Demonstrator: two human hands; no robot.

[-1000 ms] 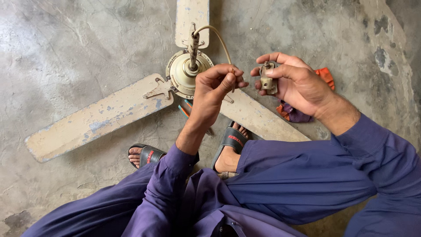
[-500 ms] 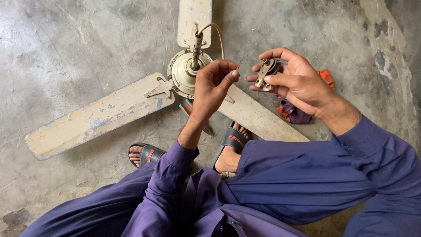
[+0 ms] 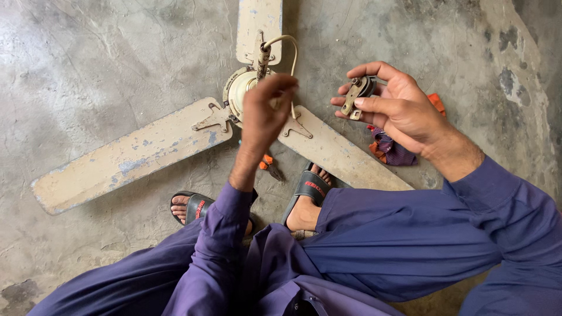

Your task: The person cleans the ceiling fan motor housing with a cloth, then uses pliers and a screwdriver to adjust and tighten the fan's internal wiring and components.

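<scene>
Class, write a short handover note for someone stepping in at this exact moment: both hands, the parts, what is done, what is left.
Left hand: raised over the fan hub, fingers bunched; anything pinched is too small to tell.
Right hand: holds a small metal part off the fan.
Ceiling fan: lies on the concrete floor, wire looping from its rod. Orange-handled pliers lie by the feet.
Done: part is off. Left: the hub work.
</scene>
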